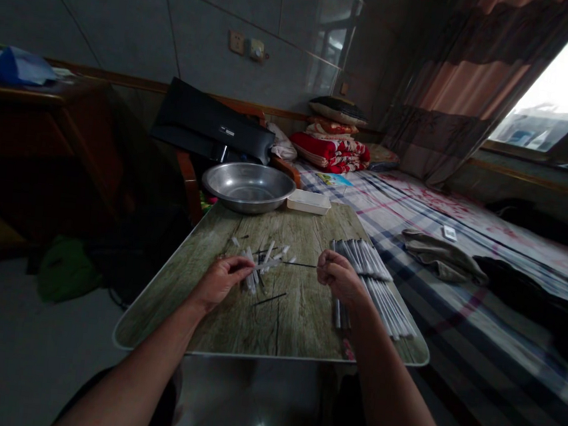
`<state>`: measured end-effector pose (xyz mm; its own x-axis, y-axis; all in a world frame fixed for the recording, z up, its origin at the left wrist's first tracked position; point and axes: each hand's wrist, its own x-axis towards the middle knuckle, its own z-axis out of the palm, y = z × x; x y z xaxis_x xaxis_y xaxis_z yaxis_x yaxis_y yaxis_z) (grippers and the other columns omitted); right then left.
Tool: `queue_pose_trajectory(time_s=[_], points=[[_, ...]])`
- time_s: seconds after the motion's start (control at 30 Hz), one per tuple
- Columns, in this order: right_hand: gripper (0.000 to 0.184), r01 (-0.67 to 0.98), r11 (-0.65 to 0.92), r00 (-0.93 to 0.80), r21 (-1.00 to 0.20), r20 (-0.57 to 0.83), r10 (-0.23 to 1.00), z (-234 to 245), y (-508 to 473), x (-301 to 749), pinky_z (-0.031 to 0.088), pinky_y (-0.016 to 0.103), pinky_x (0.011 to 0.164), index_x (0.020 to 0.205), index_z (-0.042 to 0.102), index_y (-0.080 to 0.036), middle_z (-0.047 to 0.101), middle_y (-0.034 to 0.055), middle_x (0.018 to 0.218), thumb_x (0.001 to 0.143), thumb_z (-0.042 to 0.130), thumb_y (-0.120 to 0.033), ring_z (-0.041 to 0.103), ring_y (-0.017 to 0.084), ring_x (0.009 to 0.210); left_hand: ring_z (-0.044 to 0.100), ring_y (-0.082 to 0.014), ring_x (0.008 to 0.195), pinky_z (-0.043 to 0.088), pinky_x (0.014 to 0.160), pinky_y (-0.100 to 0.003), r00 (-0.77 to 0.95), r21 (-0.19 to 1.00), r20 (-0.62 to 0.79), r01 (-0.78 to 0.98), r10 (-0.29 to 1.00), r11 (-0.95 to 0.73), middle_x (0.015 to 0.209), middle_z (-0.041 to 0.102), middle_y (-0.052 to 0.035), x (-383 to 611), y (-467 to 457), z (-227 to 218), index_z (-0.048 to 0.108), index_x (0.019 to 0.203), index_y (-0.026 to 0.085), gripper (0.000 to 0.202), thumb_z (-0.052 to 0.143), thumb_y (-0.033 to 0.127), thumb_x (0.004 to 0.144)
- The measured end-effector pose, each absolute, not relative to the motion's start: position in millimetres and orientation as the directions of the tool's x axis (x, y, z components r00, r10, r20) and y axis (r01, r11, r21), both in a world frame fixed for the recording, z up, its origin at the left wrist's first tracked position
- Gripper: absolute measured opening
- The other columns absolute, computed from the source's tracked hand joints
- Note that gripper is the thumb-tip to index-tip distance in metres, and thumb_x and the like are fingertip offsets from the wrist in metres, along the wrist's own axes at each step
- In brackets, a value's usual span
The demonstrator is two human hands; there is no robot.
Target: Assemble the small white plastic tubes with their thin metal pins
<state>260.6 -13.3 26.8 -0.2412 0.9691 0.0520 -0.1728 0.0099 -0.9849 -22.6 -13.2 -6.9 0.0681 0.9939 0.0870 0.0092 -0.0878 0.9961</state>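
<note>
A loose pile of short white strips [269,260], with thin dark pieces mixed in, lies at the middle of the wood-patterned table [298,321]. My left hand [222,279] is at the pile's left edge, thumb and fingers pinched together among the strips; what lies between the fingertips is too small to make out. Closed in a pinch, my right hand [337,275] holds the end of a thin black stick [302,264] that points left toward the pile. Another thin black stick [270,299] rests in front of the pile. Bundled silvery-white tubes [383,303] lie beside and partly behind my right hand.
A wide metal basin [248,186] and a shallow white tray [309,203] stand at the table's far edge. Behind them is a chair bearing a black case [212,126]. A bed with a checked sheet [389,216] borders the right side; a wooden desk [67,112] stands left.
</note>
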Motion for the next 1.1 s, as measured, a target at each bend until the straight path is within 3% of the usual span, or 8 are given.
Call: queue_pose_trajectory(time_s=[0.17, 0.3, 0.53, 0.73, 0.83, 0.93, 1.03, 1.1], points=[[0.015, -0.315, -0.021, -0.249, -0.949, 0.061, 0.967, 32, -17, 262, 0.031, 0.023, 0.048, 0.071, 0.048, -0.021, 0.036, -0.0061, 0.054, 0.064, 0.060, -0.026, 0.035, 0.010, 0.049, 0.064, -0.0217, 0.077, 0.050, 0.074, -0.032, 0.213, 0.985, 0.095, 0.119, 0.972, -0.123, 0.080, 0.072, -0.0056, -25, -15, -3, 0.076, 0.079, 0.021, 0.024, 0.076, 0.038, 0.062], [0.020, -0.371, 0.009, -0.130, -0.929, 0.062, 0.990, 32, -17, 258, 0.037, 0.025, 0.051, 0.075, 0.049, -0.022, 0.041, -0.0022, 0.061, 0.071, 0.061, -0.037, 0.042, 0.013, 0.057, 0.064, -0.0238, 0.083, 0.048, 0.081, -0.034, 0.306, 0.968, 0.113, 0.181, 0.945, -0.174, 0.085, 0.073, -0.0066, -26, -15, -6, 0.077, 0.082, 0.022, 0.023, 0.073, 0.037, 0.065], [0.024, -0.391, 0.072, -0.065, -0.918, 0.106, 0.992, 23, -18, 240, 0.046, 0.029, 0.058, 0.080, 0.061, -0.020, 0.054, 0.0019, 0.067, 0.072, 0.066, -0.042, 0.052, 0.015, 0.063, 0.063, -0.0208, 0.072, 0.048, 0.073, -0.032, 0.377, 0.981, 0.041, 0.161, 0.925, -0.109, 0.081, 0.072, -0.0055, -21, -18, -8, 0.076, 0.087, 0.021, 0.025, 0.071, 0.036, 0.067], [0.027, 0.051, 0.224, -0.148, -0.973, 0.214, 0.965, 7, -21, 211, 0.045, 0.025, 0.058, 0.092, 0.070, -0.019, 0.063, 0.0045, 0.078, 0.080, 0.060, -0.040, 0.057, 0.015, 0.070, 0.061, -0.0177, 0.066, 0.048, 0.065, -0.029, 0.376, 0.992, 0.034, 0.101, 0.926, -0.077, 0.075, 0.070, -0.0050, -15, -20, -7, 0.075, 0.089, 0.019, 0.027, 0.072, 0.033, 0.067], [0.034, 0.133, 0.278, -0.198, -0.951, 0.250, 0.948, 2, -17, 206, 0.046, 0.026, 0.063, 0.110, 0.065, -0.021, 0.066, 0.0054, 0.089, 0.087, 0.049, -0.040, 0.059, 0.015, 0.077, 0.061, -0.0151, 0.064, 0.048, 0.067, -0.028, 0.380, 1.000, -0.014, -0.009, 0.925, 0.018, 0.073, 0.068, -0.0033, -12, -21, -7, 0.072, 0.087, 0.017, 0.026, 0.073, 0.035, 0.069], [0.034, 0.246, 0.260, -0.083, -0.934, 0.246, 0.966, -3, -8, 214, 0.048, 0.028, 0.070, 0.113, 0.062, -0.020, 0.066, 0.0064, 0.094, 0.089, 0.042, -0.035, 0.060, 0.016, 0.083, 0.064, -0.0154, 0.067, 0.050, 0.069, -0.029, 0.366, 0.981, -0.024, -0.169, 0.930, 0.092, 0.075, 0.067, -0.0030, -13, -22, -2, 0.066, 0.090, 0.017, 0.027, 0.072, 0.035, 0.071], [0.028, 0.497, 0.204, -0.025, -0.844, 0.221, 0.975, -9, 1, 220, 0.047, 0.031, 0.080, 0.105, 0.064, -0.018, 0.067, 0.0073, 0.096, 0.086, 0.045, -0.026, 0.060, 0.018, 0.089, 0.068, -0.0187, 0.074, 0.051, 0.070, -0.031, 0.355, 0.965, -0.011, -0.243, 0.935, 0.104, 0.082, 0.067, -0.0031, -18, -25, 5, 0.056, 0.112, 0.020, 0.042, 0.071, 0.031, 0.074], [0.029, 0.657, 0.224, -0.109, -0.720, 0.204, 0.973, -14, 4, 219, 0.043, 0.034, 0.089, 0.106, 0.065, -0.017, 0.067, 0.0095, 0.105, 0.083, 0.047, -0.019, 0.059, 0.020, 0.097, 0.069, -0.0202, 0.078, 0.052, 0.068, -0.032, 0.345, 0.967, -0.002, -0.237, 0.939, 0.089, 0.085, 0.067, -0.0020, -21, -27, 10, 0.037, 0.135, 0.028, 0.067, 0.069, 0.029, 0.077]])
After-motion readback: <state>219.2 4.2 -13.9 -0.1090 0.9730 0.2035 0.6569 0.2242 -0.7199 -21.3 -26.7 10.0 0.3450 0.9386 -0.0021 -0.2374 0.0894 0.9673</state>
